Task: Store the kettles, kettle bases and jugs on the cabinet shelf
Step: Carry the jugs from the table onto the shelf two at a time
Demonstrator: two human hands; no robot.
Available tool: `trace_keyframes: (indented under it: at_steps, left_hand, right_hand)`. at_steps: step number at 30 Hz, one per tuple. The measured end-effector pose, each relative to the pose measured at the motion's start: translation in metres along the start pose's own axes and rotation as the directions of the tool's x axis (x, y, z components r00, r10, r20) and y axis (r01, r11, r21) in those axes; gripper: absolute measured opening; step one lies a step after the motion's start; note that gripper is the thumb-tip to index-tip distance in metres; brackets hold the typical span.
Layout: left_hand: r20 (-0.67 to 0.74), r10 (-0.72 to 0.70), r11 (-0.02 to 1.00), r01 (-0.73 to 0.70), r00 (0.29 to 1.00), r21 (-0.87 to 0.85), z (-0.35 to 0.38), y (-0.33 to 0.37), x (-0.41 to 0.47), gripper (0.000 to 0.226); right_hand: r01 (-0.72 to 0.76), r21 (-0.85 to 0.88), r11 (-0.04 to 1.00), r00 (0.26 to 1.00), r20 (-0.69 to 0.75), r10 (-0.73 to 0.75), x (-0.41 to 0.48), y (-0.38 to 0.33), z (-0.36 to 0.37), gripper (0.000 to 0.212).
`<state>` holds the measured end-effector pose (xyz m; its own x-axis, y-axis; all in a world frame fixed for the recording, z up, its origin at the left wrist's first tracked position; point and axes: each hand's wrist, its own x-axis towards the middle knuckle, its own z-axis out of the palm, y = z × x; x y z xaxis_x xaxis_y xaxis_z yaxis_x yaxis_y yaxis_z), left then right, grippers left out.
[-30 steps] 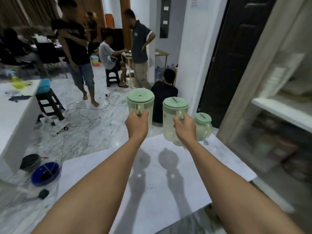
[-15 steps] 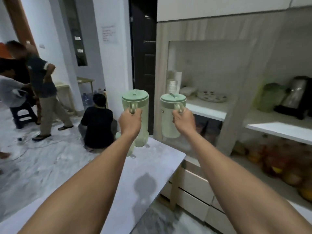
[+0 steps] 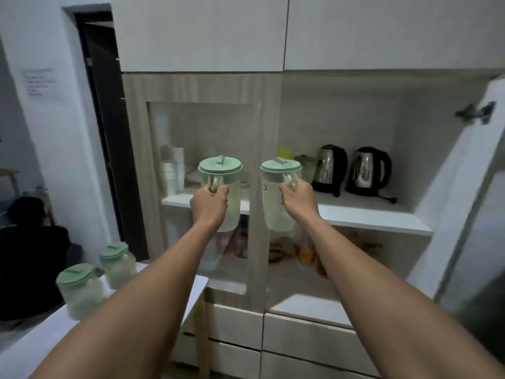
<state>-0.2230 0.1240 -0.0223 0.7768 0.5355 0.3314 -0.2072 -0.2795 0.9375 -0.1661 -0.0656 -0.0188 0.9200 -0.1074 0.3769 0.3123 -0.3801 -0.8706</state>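
Observation:
My left hand (image 3: 210, 205) grips the handle of a clear jug with a green lid (image 3: 229, 187), held upright in front of the cabinet's glass door. In my right hand (image 3: 297, 199) is a second green-lidded jug (image 3: 274, 198), level with the white cabinet shelf (image 3: 369, 217). Two steel kettles on black bases (image 3: 329, 168) (image 3: 367, 169) stand at the back of that shelf, with a green jug (image 3: 306, 164) to their left. Two more green-lidded jugs (image 3: 79, 292) (image 3: 116, 265) stand on the white table (image 3: 35, 340) at lower left.
The cabinet's right door (image 3: 464, 203) is swung open. Behind the closed glass door (image 3: 202, 149) are stacked cups and dishes. Bags of food lie on the lower shelf (image 3: 306, 253). Drawers sit below. A person in black (image 3: 27, 242) sits on the floor at left.
The view has turned right from the room to face the cabinet. Both jugs have travelled with my hands, off the table and up to shelf height.

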Motion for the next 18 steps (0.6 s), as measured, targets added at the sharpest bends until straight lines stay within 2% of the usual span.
trace_keyframes:
  at_steps: [8, 18]
  left_hand:
    - [0.158, 0.025, 0.993, -0.005, 0.987, -0.121, 0.114, 0.036, -0.025, 0.02]
    - [0.287, 0.035, 0.983, 0.02, 0.957, -0.185, 0.213, 0.039, -0.009, 0.019]
  right_hand:
    - [-0.049, -0.053, 0.997, 0.989, -0.145, 0.041, 0.035, 0.044, -0.107, 0.023]
    - [-0.123, -0.023, 0.992, 0.968, -0.224, 0.115, 0.086, 0.092, -0.152, 0.024]
